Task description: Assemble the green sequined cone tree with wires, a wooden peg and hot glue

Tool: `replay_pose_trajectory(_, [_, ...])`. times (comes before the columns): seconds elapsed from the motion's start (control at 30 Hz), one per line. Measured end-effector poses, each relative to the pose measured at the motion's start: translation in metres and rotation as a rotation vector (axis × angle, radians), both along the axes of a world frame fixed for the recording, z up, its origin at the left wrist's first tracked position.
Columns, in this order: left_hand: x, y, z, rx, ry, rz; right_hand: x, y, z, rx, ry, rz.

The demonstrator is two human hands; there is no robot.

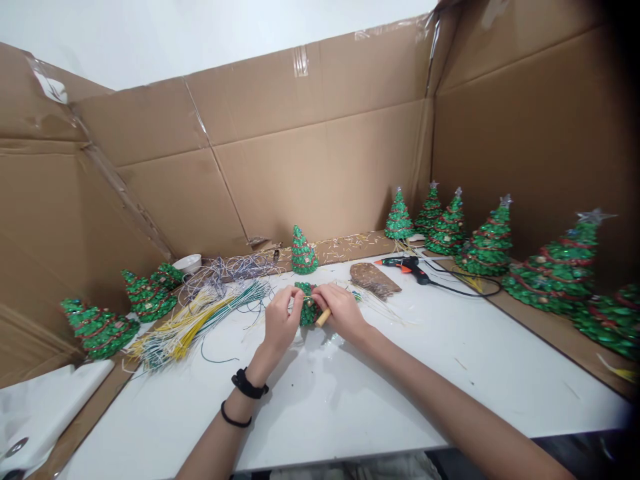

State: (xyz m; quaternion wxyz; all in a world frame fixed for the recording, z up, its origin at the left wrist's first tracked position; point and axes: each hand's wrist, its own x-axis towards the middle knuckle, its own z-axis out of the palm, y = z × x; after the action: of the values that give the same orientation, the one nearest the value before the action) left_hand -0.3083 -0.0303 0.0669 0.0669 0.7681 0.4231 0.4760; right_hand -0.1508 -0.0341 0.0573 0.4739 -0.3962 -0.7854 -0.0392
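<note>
A small green Christmas tree ornament (306, 315) lies on the white table between my hands, partly hidden by my fingers. My left hand (284, 315) is closed in a pinch at the tree's left side; what its fingertips hold is too small to make out, though a thin pale strand seems to run there. My right hand (343, 312) is closed at the tree's right side, with a tool's light wooden handle (324, 317) sticking out from under its fingers. The tool's working end is hidden. Just behind, another green tree (304, 252) stands upright.
Bundled yellow, white and green wires (200, 320) lie left, near a white bowl (188, 263). A glue gun (413, 268) and a brown slab (374, 280) lie back right. Several finished trees (487, 243) line the right edge; others (97, 330) stand left. Cardboard walls (320, 160) surround the table.
</note>
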Motion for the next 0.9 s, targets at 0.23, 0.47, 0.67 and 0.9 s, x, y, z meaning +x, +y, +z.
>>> replay_pose_trajectory(0.23, [-0.0006, 0.0047, -0.0029, 0.035, 0.064, 0.001, 0.0, 0.0024, -0.0052, -0.049, 0.002, 0.056])
replay_pose_trajectory(0.47, [-0.0026, 0.0049, -0.0053, 0.086, 0.066, 0.086, -0.0001, 0.0036, -0.006, -0.124, 0.023, 0.12])
replay_pose_trajectory(0.67, [-0.0019, 0.0037, -0.004, 0.123, 0.061, 0.135, -0.0008, 0.0018, -0.0041, -0.1, -0.012, 0.117])
replay_pose_trajectory(0.9, [-0.0037, 0.0048, -0.0046, 0.079, 0.046, 0.135, -0.0016, -0.0005, -0.0036, -0.076, -0.047, 0.1])
